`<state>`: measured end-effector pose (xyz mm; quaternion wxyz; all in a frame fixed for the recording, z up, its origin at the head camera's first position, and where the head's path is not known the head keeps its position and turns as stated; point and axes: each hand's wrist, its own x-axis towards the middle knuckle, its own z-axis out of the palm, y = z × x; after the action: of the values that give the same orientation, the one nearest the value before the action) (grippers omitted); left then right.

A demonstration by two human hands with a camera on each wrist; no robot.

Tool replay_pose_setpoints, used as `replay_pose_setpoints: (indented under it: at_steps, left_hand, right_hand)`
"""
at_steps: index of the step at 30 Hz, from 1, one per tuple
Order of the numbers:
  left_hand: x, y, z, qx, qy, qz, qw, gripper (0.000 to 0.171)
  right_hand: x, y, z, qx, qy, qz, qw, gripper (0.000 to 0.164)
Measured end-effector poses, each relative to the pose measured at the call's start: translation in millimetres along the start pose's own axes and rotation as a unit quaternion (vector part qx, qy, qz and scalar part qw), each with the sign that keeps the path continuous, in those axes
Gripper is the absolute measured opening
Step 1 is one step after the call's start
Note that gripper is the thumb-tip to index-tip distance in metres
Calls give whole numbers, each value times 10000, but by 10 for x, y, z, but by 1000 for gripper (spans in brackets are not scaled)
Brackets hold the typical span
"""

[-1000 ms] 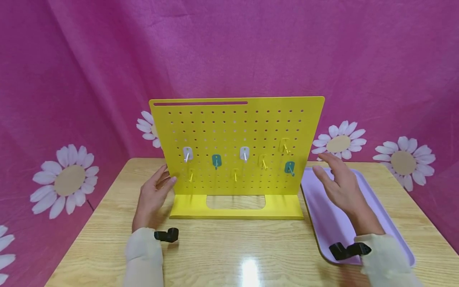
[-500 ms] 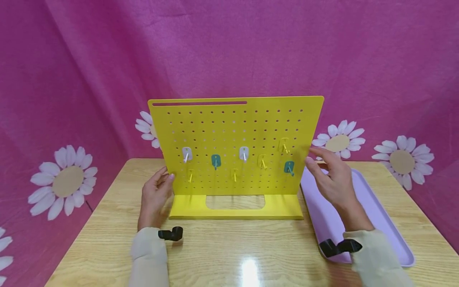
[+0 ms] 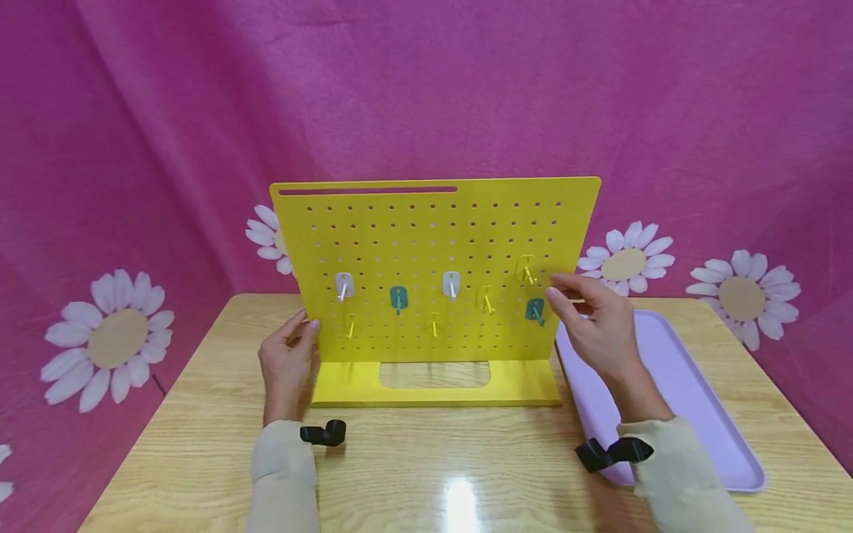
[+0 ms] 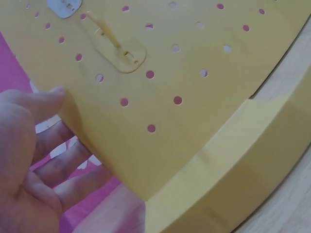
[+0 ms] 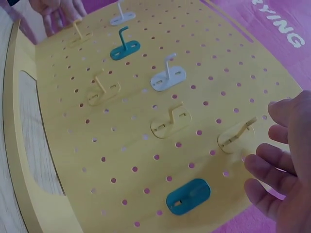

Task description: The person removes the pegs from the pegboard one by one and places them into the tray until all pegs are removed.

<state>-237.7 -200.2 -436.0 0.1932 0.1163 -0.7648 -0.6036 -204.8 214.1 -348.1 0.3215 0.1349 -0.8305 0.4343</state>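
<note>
A yellow pegboard [image 3: 421,255] stands upright on its base, fitted with white, teal and yellow hooks. My left hand [image 3: 288,363] grips its left edge; in the left wrist view the thumb lies on the front and the fingers go behind. My right hand [image 3: 600,326] is over the board's right side with thumb and fingers apart, nothing between them. Nearest to it are the upper right yellow hook [image 3: 526,269] and the right teal hook [image 3: 535,311]. Seen from the right wrist, the fingers reach toward that yellow hook [image 5: 235,138], while the teal hook [image 5: 188,196] sits just below.
A purple tray [image 3: 689,400] lies on the wooden table [image 3: 400,466] to the right, partly under my right forearm. Behind the table hangs a magenta cloth [image 3: 426,89] with white flowers. The board's base [image 3: 436,397] has a rectangular cutout.
My right hand has moved left from over the tray to in front of the board's right edge. My left hand has stayed at the left edge.
</note>
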Motion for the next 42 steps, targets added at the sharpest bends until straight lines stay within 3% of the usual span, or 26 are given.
replay_pose_setpoints:
  at_steps: [7,15,23,31,36,42]
  left_hand:
    - [6,35,30,-25,229,-398,9989,38]
    - [-24,17,18,-284,220,-748,9966,39]
    - [-17,-4,40,-355,309,-603,9971,38]
    - [-30,7,86,-704,323,-600,9952,37]
    - [-34,-7,72,-585,336,-571,9961,36]
    - [-11,-17,55,-277,393,-246,9985,34]
  right_hand:
    - [30,-56,40,123,-160,-42,9998,22]
    - [72,-113,116,-24,-298,227,9993,24]
    - [151,-102,184,-285,-412,722,9961,21]
    - [196,-102,173,-201,-429,1006,9938,17]
    - [188,-122,166,-95,-464,1169,9920,18]
    - [198,-148,134,-100,-490,1245,9910,20]
